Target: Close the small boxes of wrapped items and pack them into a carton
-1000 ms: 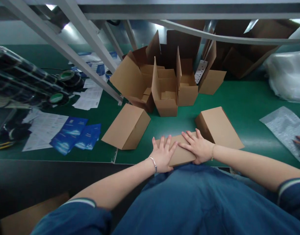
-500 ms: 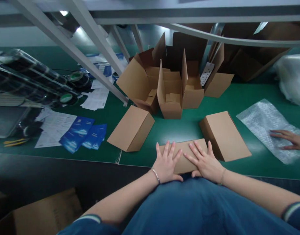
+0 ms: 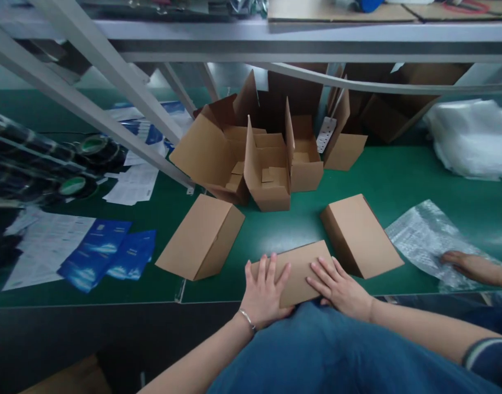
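Observation:
A closed brown cardboard box lies at the near edge of the green table, against my body. My left hand rests on its left end with fingers spread. On its right end lies my right hand, fingers stretched over the top and the thumb down by the near side. Neither hand is wrapped around the box. A second closed cardboard box stands to the left of my hands. Just to the right is a third closed cardboard box.
Several open cardboard boxes stand behind, beside a white power strip. Blue leaflets and papers lie left. At right another person's hand is on bubble wrap. A shelf beam crosses above.
My view has shifted, so the table sits further left and lower. Under my hands the box has turned slightly, its right end swinging away from me. The other person's hand has moved on the bubble wrap.

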Demonstrator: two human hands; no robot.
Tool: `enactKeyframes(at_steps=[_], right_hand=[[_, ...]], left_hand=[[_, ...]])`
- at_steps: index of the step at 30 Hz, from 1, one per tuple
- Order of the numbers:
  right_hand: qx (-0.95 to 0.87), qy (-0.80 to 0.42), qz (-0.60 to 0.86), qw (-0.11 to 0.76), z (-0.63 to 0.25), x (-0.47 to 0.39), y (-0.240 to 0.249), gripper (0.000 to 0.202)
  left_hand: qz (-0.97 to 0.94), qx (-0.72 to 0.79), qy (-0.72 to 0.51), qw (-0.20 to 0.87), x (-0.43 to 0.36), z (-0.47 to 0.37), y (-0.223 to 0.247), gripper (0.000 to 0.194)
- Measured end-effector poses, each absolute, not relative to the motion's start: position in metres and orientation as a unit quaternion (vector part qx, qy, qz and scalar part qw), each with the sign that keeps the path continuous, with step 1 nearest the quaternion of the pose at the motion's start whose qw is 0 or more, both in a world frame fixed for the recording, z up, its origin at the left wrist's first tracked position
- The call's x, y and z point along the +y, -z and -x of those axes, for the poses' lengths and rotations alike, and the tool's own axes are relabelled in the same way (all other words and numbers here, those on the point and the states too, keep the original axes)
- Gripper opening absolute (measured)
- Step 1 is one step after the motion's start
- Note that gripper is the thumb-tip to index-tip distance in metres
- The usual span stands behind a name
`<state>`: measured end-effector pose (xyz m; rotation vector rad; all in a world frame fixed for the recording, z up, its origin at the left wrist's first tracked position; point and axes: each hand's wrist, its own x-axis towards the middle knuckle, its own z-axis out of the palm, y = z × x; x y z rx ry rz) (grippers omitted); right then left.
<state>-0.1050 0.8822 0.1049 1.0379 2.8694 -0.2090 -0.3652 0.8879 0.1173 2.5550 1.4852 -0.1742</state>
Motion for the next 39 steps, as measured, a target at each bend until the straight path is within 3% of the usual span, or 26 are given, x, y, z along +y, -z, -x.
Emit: enactKeyframes(at_steps=[5, 12, 16, 19, 21, 27, 31, 39], right_hand=[[0.939, 0.067, -0.332, 0.049, 0.105, 0.887, -0.091, 0.058], [0.941, 0.052, -0.334, 0.020, 0.093, 0.890, -0.098, 0.057], [0.750, 0.015, -0.656, -0.085, 0.039, 0.931, -0.105, 0.079], [0.574, 0.179, -0.794, -0.092, -0.003, 0.970, -0.105, 0.106], [0.556, 0.275, -0.780, -0.081, -0.011, 0.981, -0.102, 0.110], [0.572, 0.343, -0.732, -0.136, 0.064, 0.937, -0.092, 0.096], [0.543, 0.417, -0.712, -0.156, 0.117, 0.923, -0.088, 0.096], [0.500, 0.370, -0.779, -0.077, 0.146, 0.931, -0.081, 0.097]], left_hand=[[-0.864, 0.490, 0.069, 0.089, 0.896, 0.360, -0.118, 0.097], [-0.863, 0.498, 0.060, 0.068, 0.895, 0.358, -0.114, 0.087], [-0.822, 0.565, 0.059, 0.038, 0.886, 0.358, -0.114, 0.088], [-0.749, 0.659, 0.067, 0.004, 0.878, 0.350, -0.120, 0.088], [-0.691, 0.720, 0.064, -0.009, 0.876, 0.338, -0.126, 0.085], [-0.567, 0.823, 0.030, 0.008, 0.886, 0.294, -0.123, 0.084], [-0.605, 0.795, 0.031, 0.028, 0.874, 0.305, -0.116, 0.076], [-0.729, 0.682, 0.014, 0.058, 0.850, 0.380, -0.104, 0.072]])
